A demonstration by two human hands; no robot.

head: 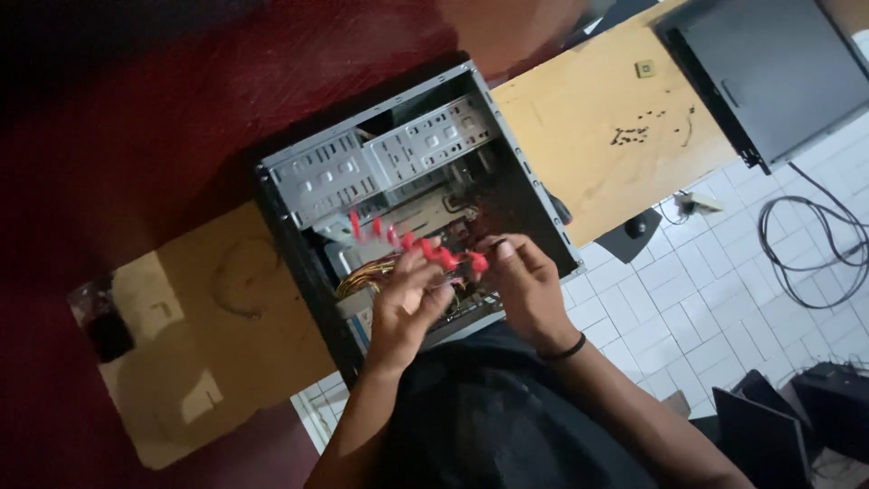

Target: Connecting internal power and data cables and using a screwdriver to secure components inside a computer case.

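- Over the open computer case [412, 195], which lies on its side on the yellowish worktop [593, 127], both hands meet just above the lower edge of the opening.
- Left hand [407, 303] is pinched narrow around a red flat cable [425, 246] that trails up-left into the case; right hand [525, 281] is closed on the same cable's near end, fingers curled tight around it.
- Side panel is already off the case, so the inside is laid bare: grey drive cage [389, 154] at the far side, a bundle of yellow and coloured wires [367, 272] just left of the left hand.
- My read: the case is opened up and the cable work is mid-way. Can't tell whether the red cable's far end is plugged into anything, it's too dark and blurry in there.
- Nothing looks buttoned up yet, and the loose wires are not tucked in.
- Beyond the case's right side, a scatter of small dark screws [634, 134] sits on the worktop, and a flat dark panel [769, 72] lies past those.
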